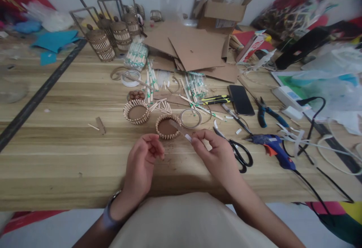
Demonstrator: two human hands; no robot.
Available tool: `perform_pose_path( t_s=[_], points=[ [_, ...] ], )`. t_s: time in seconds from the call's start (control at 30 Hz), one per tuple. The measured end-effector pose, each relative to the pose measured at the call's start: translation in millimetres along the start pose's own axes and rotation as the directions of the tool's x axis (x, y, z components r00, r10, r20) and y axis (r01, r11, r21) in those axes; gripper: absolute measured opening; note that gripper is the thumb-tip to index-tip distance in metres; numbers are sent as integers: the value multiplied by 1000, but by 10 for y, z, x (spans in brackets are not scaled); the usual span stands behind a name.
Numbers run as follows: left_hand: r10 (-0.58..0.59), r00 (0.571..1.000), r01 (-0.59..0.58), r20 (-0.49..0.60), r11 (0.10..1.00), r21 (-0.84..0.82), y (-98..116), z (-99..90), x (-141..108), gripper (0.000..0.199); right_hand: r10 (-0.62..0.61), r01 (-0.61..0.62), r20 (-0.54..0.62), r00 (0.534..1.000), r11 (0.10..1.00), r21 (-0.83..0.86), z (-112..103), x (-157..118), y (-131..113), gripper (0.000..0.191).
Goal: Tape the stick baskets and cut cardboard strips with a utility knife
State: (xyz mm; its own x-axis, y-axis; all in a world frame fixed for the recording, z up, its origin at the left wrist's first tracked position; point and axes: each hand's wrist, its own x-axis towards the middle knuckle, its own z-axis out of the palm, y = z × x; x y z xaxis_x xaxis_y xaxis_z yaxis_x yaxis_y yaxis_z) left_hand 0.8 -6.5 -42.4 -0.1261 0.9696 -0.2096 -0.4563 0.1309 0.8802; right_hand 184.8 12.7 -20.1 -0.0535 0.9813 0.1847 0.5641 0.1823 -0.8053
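My right hand [212,150] pinches a narrow flat brownish strip [181,128] with a white patch near my fingers. Its far tip reaches over a round basket-like ring [160,134] of short wooden sticks with a brown base. Left of that ring my left hand [144,157] hovers with its fingers loosely curled and apart, holding nothing that I can see. A second stick ring [136,120] stands farther left, beside a container of brown beads [136,96]. Cut sticks [164,106] lie behind the two rings.
Black-handled scissors [240,153], a blue glue gun [271,146], pliers [264,114] and a phone [241,100] lie to the right. Tape rolls [190,118], bundled sticks [137,54] and cardboard sheets [198,46] are farther back. Finished lantern-like pieces [102,45] stand at back left.
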Motion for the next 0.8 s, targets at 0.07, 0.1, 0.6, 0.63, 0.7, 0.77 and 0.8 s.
perform_pose_path(
  t_s=[0.07,0.1,0.6,0.63,0.7,0.77,0.8],
  points=[
    [-99,995,95,18,983,157,2,31,4,30,-48,48,-1,999,999,-23,33,-17,-12,16],
    [-147,988,132,47,965,228,5,54,6,27,-81,81,4,997,996,-37,58,-29,-22,15],
    [-74,984,6,160,920,391,53,120,-30,20,-136,134,151,979,991,23,40,-44,-124,17],
    [-75,986,14,149,926,377,56,124,-29,18,-137,135,148,979,991,24,36,-44,-129,17],
    [-82,989,36,121,938,346,60,134,-25,16,-132,130,148,980,991,22,33,-46,-139,17],
    [-88,990,49,108,946,322,61,147,-21,15,-126,125,155,980,992,19,31,-47,-143,17],
    [-92,990,53,108,947,316,61,153,-18,15,-125,124,159,979,992,19,30,-47,-142,17]
  ],
)
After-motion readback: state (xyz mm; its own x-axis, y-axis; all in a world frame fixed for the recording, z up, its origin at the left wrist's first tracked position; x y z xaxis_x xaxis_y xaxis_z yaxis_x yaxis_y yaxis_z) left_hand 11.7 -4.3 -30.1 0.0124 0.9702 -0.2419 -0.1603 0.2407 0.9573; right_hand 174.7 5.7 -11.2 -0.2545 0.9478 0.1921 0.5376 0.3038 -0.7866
